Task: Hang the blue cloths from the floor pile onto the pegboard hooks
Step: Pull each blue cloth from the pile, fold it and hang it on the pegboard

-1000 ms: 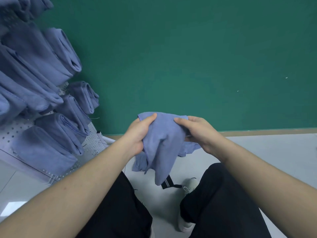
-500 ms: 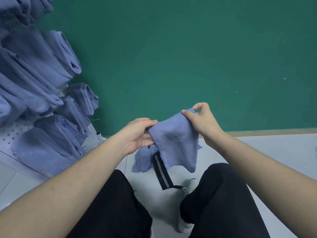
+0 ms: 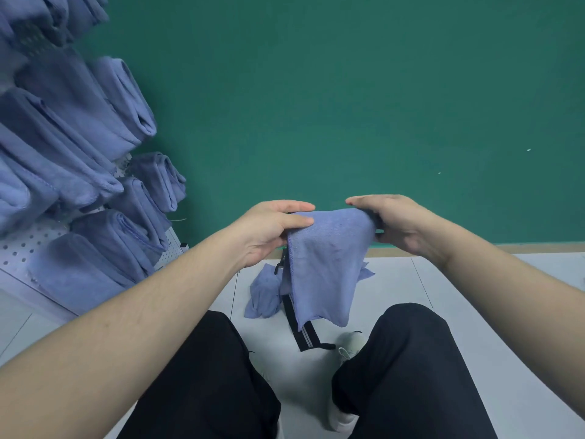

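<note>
Blue and soft, the cloth (image 3: 326, 264) hangs in the air between two hands, above the floor (image 3: 474, 280) and in front of the person's knees. The left hand (image 3: 269, 229) pinches one top corner with thumb and fingers. The right hand (image 3: 399, 223) grips the other top corner, fingers curled over the edge. The top edge is pulled almost flat and the rest droops down. A black strap (image 3: 304, 334) with pale stripes dangles behind the cloth; I cannot tell if it is joined to it.

A few more blue cloths (image 3: 262, 293) lie crumpled on the floor just behind. To the left stands the pegboard (image 3: 22, 248), and many hung cloths (image 3: 79, 122) already crowd its hooks.

The step now looks like folding or straightening the cloth before hanging it. To do it well, keep both corners level, bring them together neatly, and hold tight so it does not slip. Then look for a free hook, since most seem taken.
</note>
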Available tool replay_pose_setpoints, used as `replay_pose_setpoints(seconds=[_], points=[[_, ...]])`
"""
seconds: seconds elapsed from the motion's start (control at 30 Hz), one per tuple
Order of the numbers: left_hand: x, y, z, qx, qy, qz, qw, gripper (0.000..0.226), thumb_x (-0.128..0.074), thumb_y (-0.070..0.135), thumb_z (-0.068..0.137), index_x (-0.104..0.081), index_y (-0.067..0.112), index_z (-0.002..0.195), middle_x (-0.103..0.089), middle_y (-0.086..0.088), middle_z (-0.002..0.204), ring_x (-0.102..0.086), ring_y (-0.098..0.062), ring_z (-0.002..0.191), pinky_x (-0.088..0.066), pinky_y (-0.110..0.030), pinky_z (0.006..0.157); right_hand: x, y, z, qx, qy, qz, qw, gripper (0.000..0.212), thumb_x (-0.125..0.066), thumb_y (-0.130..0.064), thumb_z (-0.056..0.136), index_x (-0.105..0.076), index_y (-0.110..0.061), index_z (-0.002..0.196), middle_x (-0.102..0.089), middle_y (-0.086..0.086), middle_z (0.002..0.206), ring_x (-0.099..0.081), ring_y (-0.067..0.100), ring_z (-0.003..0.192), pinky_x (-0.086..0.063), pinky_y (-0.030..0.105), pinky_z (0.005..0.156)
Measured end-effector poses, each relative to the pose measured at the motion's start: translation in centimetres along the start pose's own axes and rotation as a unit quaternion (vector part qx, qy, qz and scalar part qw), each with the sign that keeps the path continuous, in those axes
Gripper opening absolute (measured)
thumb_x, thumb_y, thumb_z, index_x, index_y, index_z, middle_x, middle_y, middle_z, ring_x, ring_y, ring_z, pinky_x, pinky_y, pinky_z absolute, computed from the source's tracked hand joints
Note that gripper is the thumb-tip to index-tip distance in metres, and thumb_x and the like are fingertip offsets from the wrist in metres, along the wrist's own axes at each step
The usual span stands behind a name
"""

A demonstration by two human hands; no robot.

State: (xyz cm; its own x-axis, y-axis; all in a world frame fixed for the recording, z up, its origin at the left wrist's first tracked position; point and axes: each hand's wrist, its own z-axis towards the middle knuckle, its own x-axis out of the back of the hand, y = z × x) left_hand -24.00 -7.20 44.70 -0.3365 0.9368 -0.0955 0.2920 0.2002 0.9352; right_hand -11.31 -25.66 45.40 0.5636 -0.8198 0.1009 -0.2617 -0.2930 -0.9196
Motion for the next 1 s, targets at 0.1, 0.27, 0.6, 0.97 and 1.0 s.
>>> replay_pose_setpoints(seconds=[0.1,0.27,0.6,0.97,1.0], points=[[0.2,0.2,0.0,0.002,-0.006,0.045,0.999,0.021,-0.071,0.000,0.088,-0.073,0.016,0.100,-0.075,-0.003,0.098,-0.070,-0.012,0.088,-0.056,-0.026,0.090,0.8,-0.1,0.0,-0.010,-0.015,-0.003,1.000,0.024,-0.075,-0.021,0.087,-0.076,-0.013,0.109,-0.076,-0.002,0.102,-0.067,0.014,0.093,-0.056,0.032,0.082],[0.1,0.4,0.0,0.012,-0.001,0.106,0.994,0.028,-0.073,-0.002,0.084,-0.074,0.018,0.103,-0.075,0.000,0.095,-0.069,-0.013,0.085,-0.055,-0.028,0.090,1.6,-0.5,-0.1,0.005,-0.037,-0.113,0.993,0.017,-0.072,-0.022,0.090,-0.078,-0.019,0.106,-0.076,-0.007,0.105,-0.065,0.013,0.102,-0.051,0.037,0.095],[0.0,1.1,-0.1,-0.078,0.083,0.270,0.956,0.031,-0.078,0.000,0.076,-0.076,0.029,0.089,-0.077,0.007,0.101,-0.069,-0.013,0.094,-0.053,-0.028,0.094,2.4,-2.1,-0.7,0.043,-0.087,-0.159,0.983,0.026,-0.078,-0.010,0.083,-0.076,-0.017,0.108,-0.077,-0.002,0.104,-0.067,0.016,0.111,-0.048,0.042,0.107],[0.1,2.6,-0.5,-0.095,0.073,0.337,0.934,0.019,-0.077,0.011,0.080,-0.080,0.027,0.087,-0.077,0.014,0.083,-0.068,-0.008,0.081,-0.054,-0.023,0.083,1.6,-3.3,-0.9,0.119,-0.022,-0.371,0.921,0.014,-0.082,-0.016,0.079,-0.076,-0.021,0.091,-0.074,0.000,0.088,-0.063,0.014,0.080,-0.049,0.022,0.073],[0.2,2.5,-0.4,-0.085,0.069,0.320,0.941,0.019,-0.076,0.009,0.080,-0.081,0.026,0.087,-0.078,0.011,0.085,-0.071,-0.011,0.085,-0.056,-0.028,0.089,1.6,-3.3,-1.0,0.116,-0.032,-0.357,0.926,0.015,-0.083,-0.015,0.078,-0.077,-0.019,0.092,-0.075,0.001,0.089,-0.065,0.015,0.081,-0.053,0.023,0.077]])
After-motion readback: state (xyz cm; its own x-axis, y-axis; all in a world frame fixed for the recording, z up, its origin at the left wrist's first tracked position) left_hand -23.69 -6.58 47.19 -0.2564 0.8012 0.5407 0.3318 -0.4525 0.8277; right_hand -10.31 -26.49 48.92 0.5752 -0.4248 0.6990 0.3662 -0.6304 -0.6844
